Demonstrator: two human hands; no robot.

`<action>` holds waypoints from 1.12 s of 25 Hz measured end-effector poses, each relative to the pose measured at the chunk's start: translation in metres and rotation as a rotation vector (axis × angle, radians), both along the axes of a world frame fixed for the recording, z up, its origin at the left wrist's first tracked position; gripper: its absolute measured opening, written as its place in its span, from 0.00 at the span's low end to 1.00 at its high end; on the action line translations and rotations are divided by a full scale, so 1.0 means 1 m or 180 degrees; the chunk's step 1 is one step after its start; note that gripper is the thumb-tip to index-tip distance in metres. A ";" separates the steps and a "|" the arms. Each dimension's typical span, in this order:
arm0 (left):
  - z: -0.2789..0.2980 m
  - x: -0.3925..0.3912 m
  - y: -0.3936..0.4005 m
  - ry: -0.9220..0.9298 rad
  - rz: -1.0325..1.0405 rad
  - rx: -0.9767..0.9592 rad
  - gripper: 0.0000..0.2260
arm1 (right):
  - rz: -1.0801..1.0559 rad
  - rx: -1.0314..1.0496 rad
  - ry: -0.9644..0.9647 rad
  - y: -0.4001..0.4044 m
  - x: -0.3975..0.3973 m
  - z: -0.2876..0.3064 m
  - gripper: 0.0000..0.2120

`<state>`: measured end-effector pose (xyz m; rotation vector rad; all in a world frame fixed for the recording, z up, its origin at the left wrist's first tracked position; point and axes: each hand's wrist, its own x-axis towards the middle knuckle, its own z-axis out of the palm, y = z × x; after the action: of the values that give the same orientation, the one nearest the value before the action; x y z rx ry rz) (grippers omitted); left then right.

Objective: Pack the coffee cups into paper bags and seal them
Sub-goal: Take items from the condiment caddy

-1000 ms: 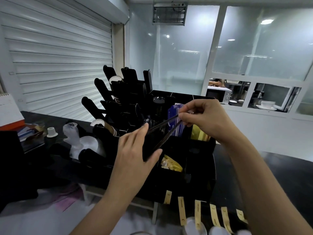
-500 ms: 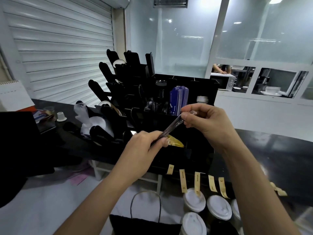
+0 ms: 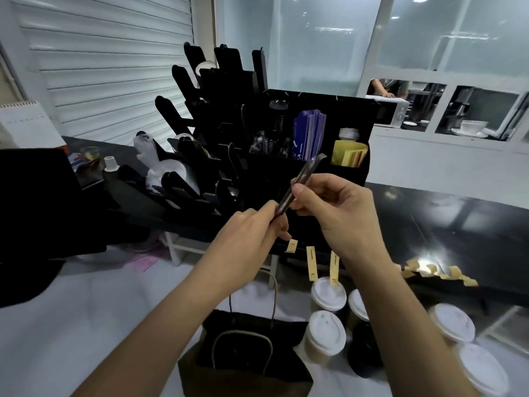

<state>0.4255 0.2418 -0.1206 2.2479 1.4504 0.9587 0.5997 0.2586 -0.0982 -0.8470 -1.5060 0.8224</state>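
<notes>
Item, in hand: one slim wrapped straw or stirrer [image 3: 297, 184], dark in a clear sleeve; your left hand [image 3: 252, 233] pinches its lower end with curled fingers; your right hand [image 3: 337, 207] pinches it just above, thumb and forefinger closed on the wrapper; held in front of the black organiser [image 3: 286, 179], above the paper bag [image 3: 252, 353].

Item, paper bag: dark, handles up, mouth open, directly below the organiser's near edge; whether anything lies inside, you cannot tell; not sealed.

Item, coffee cups [image 3: 326, 333]: white-lidded, at least five visible, standing right of the bag and below the organiser; all outside the bag.

Item, sealing strips [image 3: 311, 263]: tan, hanging from the counter edge under the organiser; more lie to its right.

Status, as a judgement: packing has barely started; cups still to load; sealing still ahead.
</notes>
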 end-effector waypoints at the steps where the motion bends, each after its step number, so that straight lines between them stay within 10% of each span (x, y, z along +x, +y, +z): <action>1: -0.004 0.000 -0.004 0.0037 -0.0006 -0.0018 0.10 | -0.0032 -0.0006 -0.0068 -0.003 0.000 -0.003 0.03; 28: -0.132 -0.076 -0.074 0.0637 0.0613 0.0006 0.10 | -0.0689 -0.0156 -0.0136 -0.076 0.044 -0.089 0.06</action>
<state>0.3496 0.1675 -0.2529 2.2927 1.7789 0.8065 0.6436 0.1825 -0.1874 -1.0496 -1.4066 0.6869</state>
